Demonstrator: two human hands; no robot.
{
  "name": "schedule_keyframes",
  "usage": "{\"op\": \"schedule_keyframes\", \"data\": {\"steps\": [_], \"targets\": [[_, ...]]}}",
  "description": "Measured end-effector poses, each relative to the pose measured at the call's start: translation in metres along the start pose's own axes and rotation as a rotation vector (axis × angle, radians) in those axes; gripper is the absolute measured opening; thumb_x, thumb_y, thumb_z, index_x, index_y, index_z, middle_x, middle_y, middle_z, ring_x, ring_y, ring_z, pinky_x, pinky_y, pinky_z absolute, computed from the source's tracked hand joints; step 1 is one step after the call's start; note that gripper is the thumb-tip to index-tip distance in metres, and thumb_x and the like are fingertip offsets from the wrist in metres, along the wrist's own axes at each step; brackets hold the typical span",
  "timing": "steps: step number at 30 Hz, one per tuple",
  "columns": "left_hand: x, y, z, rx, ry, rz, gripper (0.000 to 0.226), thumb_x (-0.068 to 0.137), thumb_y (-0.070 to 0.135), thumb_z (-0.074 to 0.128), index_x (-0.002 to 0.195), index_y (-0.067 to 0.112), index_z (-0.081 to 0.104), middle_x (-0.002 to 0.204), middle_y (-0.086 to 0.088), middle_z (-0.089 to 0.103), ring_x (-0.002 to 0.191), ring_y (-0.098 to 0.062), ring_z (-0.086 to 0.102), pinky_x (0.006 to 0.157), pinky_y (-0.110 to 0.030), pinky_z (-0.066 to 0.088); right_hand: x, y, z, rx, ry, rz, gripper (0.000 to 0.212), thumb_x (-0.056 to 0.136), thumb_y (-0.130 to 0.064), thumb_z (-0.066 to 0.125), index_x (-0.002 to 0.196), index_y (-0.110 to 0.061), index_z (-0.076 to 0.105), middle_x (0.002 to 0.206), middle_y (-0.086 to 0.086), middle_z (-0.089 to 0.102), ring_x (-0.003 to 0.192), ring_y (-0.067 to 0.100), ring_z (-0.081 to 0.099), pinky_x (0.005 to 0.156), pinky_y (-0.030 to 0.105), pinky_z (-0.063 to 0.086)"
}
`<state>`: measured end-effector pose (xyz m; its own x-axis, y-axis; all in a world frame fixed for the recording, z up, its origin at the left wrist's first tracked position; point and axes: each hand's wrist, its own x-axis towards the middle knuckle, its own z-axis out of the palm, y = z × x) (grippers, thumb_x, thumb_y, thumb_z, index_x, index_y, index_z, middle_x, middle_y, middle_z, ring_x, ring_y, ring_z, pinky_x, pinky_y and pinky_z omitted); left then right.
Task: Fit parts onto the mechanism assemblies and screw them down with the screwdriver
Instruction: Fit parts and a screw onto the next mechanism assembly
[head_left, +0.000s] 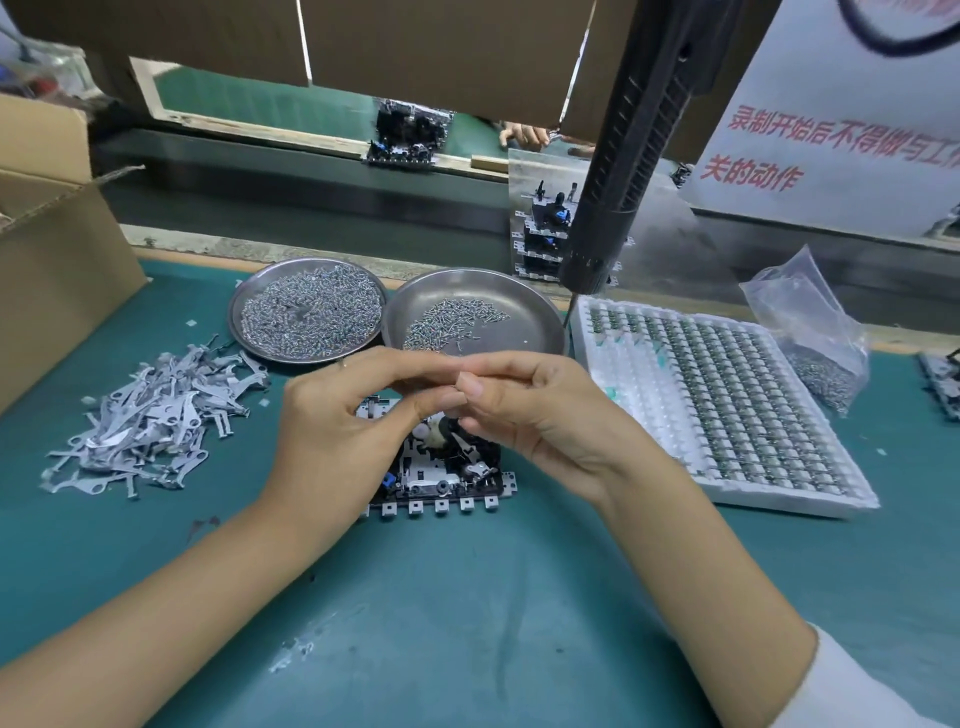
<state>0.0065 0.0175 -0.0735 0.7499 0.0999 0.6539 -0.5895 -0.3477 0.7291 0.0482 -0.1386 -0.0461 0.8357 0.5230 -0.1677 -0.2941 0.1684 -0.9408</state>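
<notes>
Bright, even overhead light is washing the green mat (467, 597), shadows staying soft. Glare is glinting off the steel dishes (540, 332). Wide-angle distortion is bending the edges; the hanging screwdriver (623, 171) is looking slightly blurred.

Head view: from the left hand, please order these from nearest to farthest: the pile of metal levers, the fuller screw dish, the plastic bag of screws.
From the left hand:
1. Fuller screw dish, just beyond it, slightly left.
2. Pile of metal levers, on the mat to its left; close to the dish's rank.
3. Plastic bag of screws, far right, past the tray.

Black-and-metal mechanism assembly (441, 470) flat on green mat; black screwdriver (618, 171) hanging tip-down above.
</notes>
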Motion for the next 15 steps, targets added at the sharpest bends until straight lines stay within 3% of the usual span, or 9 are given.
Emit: {"op": "schedule_keyframes", "data": {"steps": [4, 6, 7, 10, 12, 15], "targets": [[0.0, 0.0, 0.001, 0.053, -0.004, 0.0, 0.02, 0.082, 0.016, 0.065, 0.1, 0.025, 0.067, 0.09, 0.015, 0.066, 0.086, 0.002, 0.061, 0.078, -0.011, 0.043, -0.007, -0.02, -0.013, -0.283, 0.021, -0.044, 0.012, 0.077, -0.018, 0.071, 0.086, -0.011, 0.072, 0.078, 0.006, 0.073, 0.07, 0.014, 0.069, 0.061, 0.021, 0.054], [0.0, 0.001, -0.001, -0.019, 0.018, -0.108, 0.017, 0.083, 0.021, 0.062, 0.096, 0.029, 0.068, 0.085, 0.017, 0.067, 0.084, 0.0, 0.062, 0.076, -0.011, 0.044, -0.01, -0.036, -0.037, -0.592, 0.23, -0.108, 0.004, 0.084, -0.011, 0.07, 0.081, -0.013, 0.072, 0.07, -0.001, 0.072, 0.064, 0.008, 0.067, 0.058, 0.02, 0.053], [0.0, 0.001, -0.001, -0.06, 0.036, -0.166, 0.016, 0.083, 0.024, 0.06, 0.095, 0.031, 0.068, 0.085, 0.014, 0.068, 0.082, -0.003, 0.063, 0.075, -0.012, 0.045, -0.01, -0.043, -0.053, -0.762, 0.385, -0.138, 0.01, 0.085, -0.008, 0.069, 0.078, -0.015, 0.072, 0.066, -0.004, 0.071, 0.062, 0.007, 0.066, 0.059, 0.021, 0.052], [0.002, 0.002, 0.0, -0.164, 0.086, -0.286, 0.013, 0.082, 0.025, 0.059, 0.091, 0.027, 0.068, 0.083, 0.01, 0.072, 0.076, -0.005, 0.067, 0.073, -0.011, 0.048, -0.004, -0.054, -0.099, -1.157, 0.715, -0.189, 0.015, 0.085, 0.0, 0.064, 0.089, -0.01, 0.073, 0.085, 0.005, 0.072, 0.075, 0.014, 0.063, 0.074, 0.023, 0.047], [0.003, 0.0, 0.001, -0.208, 0.109, -0.329, 0.012, 0.085, 0.02, 0.057, 0.09, 0.022, 0.067, 0.08, 0.012, 0.072, 0.073, -0.003, 0.068, 0.071, -0.009, 0.049, 0.004, -0.055, -0.119, -1.325, 0.72, -0.168, 0.024, 0.084, 0.005, 0.059, 0.1, -0.006, 0.072, 0.097, 0.011, 0.071, 0.081, 0.016, 0.059, 0.076, 0.018, 0.041], [0.004, -0.003, 0.001, -0.243, 0.131, -0.376, 0.011, 0.087, 0.015, 0.057, 0.09, 0.019, 0.067, 0.077, 0.01, 0.073, 0.07, -0.003, 0.068, 0.069, -0.01, 0.05, 0.012, -0.056, -0.132, -1.524, 0.622, -0.134, 0.032, 0.082, 0.009, 0.053, 0.104, -0.005, 0.072, 0.098, 0.013, 0.071, 0.086, 0.023, 0.061, 0.076, 0.021, 0.042]]}}
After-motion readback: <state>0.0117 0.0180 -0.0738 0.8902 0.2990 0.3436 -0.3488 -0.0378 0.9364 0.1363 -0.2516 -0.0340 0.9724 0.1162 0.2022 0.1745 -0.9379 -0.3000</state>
